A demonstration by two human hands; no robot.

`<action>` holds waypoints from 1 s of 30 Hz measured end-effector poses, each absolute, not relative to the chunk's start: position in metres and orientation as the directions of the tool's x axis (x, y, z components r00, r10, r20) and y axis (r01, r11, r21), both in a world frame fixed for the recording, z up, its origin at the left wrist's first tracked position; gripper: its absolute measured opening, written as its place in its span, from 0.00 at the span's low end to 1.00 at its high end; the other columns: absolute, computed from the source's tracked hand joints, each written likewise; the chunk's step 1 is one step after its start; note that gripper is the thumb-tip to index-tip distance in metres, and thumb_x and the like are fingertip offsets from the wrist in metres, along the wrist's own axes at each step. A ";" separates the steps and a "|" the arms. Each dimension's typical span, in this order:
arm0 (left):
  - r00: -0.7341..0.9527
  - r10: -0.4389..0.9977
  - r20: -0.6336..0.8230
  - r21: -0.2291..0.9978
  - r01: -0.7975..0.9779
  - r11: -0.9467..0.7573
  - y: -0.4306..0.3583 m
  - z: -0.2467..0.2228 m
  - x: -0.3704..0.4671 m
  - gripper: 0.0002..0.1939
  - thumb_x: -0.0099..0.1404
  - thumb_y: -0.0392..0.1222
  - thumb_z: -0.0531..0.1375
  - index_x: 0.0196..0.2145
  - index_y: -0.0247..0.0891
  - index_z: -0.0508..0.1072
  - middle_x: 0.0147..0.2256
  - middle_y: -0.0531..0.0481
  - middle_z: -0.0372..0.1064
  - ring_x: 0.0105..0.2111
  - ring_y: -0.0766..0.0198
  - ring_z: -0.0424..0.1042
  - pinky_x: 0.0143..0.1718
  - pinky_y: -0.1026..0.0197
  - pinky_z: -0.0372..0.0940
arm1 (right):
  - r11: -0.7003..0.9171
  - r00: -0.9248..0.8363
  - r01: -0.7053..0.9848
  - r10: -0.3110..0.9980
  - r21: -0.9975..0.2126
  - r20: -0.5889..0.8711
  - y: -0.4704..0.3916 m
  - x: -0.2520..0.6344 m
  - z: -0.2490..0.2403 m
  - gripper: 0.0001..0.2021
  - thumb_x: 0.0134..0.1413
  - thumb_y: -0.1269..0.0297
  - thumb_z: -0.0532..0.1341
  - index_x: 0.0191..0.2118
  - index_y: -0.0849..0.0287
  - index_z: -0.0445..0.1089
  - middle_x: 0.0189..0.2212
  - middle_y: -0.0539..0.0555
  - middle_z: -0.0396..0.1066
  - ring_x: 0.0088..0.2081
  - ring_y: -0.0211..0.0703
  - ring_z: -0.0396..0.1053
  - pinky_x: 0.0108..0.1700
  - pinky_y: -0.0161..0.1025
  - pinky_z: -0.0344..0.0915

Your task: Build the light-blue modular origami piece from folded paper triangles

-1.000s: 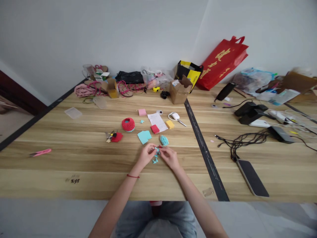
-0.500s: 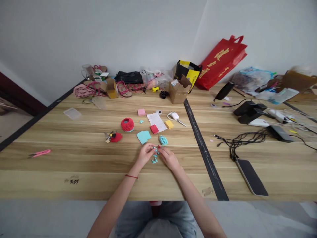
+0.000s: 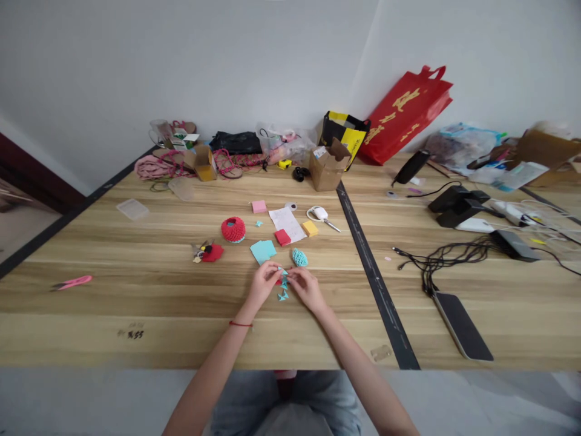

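Note:
My left hand (image 3: 264,283) and my right hand (image 3: 307,287) meet fingertip to fingertip just above the table. Between them is a small light-blue folded paper piece (image 3: 282,270), pinched from both sides; its exact shape is partly hidden. A bit of red paper (image 3: 278,282) shows under my left fingertips. Several more light-blue folded triangles (image 3: 283,296) lie on the wood below my fingers. Just beyond my hands are a blue paper stack (image 3: 262,251) and a blue oval made of folded pieces (image 3: 299,257).
A round red folded-paper form (image 3: 233,229) stands left of a red pad (image 3: 282,237) and a yellow pad (image 3: 310,228). White-handled scissors (image 3: 321,214) lie behind. Pink snips (image 3: 72,283) are far left. A black strip (image 3: 376,275) crosses the table, with cables (image 3: 436,260) beyond.
Red paper that showed at my right fingertips now shows lower, under my left fingertips. My right hand has shifted slightly left, bringing the fingertips closer together.

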State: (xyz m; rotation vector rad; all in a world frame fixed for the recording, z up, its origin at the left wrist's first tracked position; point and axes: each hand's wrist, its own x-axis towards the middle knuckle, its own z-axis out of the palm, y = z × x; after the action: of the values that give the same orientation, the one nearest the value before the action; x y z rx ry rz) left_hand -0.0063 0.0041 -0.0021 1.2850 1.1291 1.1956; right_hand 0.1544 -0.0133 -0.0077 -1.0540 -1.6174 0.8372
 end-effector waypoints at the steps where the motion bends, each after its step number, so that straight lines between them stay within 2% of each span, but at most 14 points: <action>1: 0.059 0.996 0.072 0.997 0.024 -0.073 0.004 -0.002 -0.007 0.12 0.56 0.46 0.63 0.34 0.35 0.70 0.31 0.48 0.73 0.32 0.63 0.75 0.34 0.63 0.70 | 0.321 -0.098 0.186 0.946 -0.928 0.308 -0.013 0.153 -0.009 0.09 0.54 0.61 0.61 0.39 0.58 0.71 0.31 0.55 0.73 0.32 0.42 0.71 0.37 0.39 0.70; 5: 0.033 0.991 0.131 0.985 0.104 -0.134 0.003 -0.001 -0.005 0.10 0.57 0.44 0.63 0.32 0.35 0.72 0.33 0.46 0.74 0.34 0.62 0.75 0.37 0.62 0.70 | 0.144 -0.022 0.067 0.989 -0.987 0.143 -0.012 0.151 -0.011 0.12 0.47 0.56 0.65 0.33 0.59 0.72 0.28 0.53 0.74 0.28 0.41 0.71 0.33 0.37 0.69; 11: 0.036 0.982 0.184 0.963 0.192 -0.188 0.000 -0.003 -0.002 0.08 0.58 0.44 0.62 0.31 0.35 0.73 0.32 0.46 0.75 0.33 0.62 0.74 0.37 0.61 0.69 | 0.010 -0.039 -0.028 0.999 -1.000 0.011 -0.011 0.151 -0.010 0.15 0.43 0.51 0.66 0.29 0.59 0.73 0.20 0.51 0.73 0.22 0.40 0.69 0.27 0.36 0.67; 19: 0.083 0.939 0.333 0.877 0.339 -0.341 -0.004 0.005 -0.002 0.04 0.60 0.40 0.60 0.32 0.38 0.75 0.32 0.47 0.76 0.33 0.62 0.74 0.37 0.59 0.69 | -0.055 -0.082 -0.077 0.995 -0.996 -0.048 -0.009 0.154 -0.008 0.17 0.40 0.49 0.67 0.28 0.59 0.73 0.17 0.50 0.72 0.19 0.40 0.69 0.25 0.36 0.66; 23: 0.116 0.922 0.370 0.849 0.362 -0.386 -0.006 0.010 -0.002 0.05 0.61 0.39 0.59 0.33 0.39 0.76 0.34 0.47 0.77 0.34 0.61 0.75 0.39 0.59 0.69 | -0.048 -0.072 -0.090 0.997 -0.995 -0.042 -0.009 0.155 -0.006 0.16 0.40 0.50 0.68 0.25 0.59 0.71 0.16 0.50 0.72 0.19 0.39 0.69 0.25 0.35 0.66; 30: 0.142 0.888 0.438 0.796 0.398 -0.456 -0.008 0.010 -0.002 0.06 0.63 0.40 0.58 0.34 0.41 0.76 0.35 0.46 0.76 0.37 0.60 0.74 0.42 0.56 0.69 | -0.057 -0.081 -0.089 0.995 -0.994 -0.050 -0.011 0.152 -0.006 0.17 0.39 0.49 0.68 0.28 0.59 0.72 0.16 0.50 0.72 0.18 0.39 0.70 0.24 0.35 0.67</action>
State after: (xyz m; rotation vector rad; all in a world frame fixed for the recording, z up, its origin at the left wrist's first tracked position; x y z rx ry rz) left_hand -0.0024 -0.0076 0.0098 1.9249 1.2270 1.2828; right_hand 0.1520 -0.0105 -0.0058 -1.1421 -1.1728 1.3485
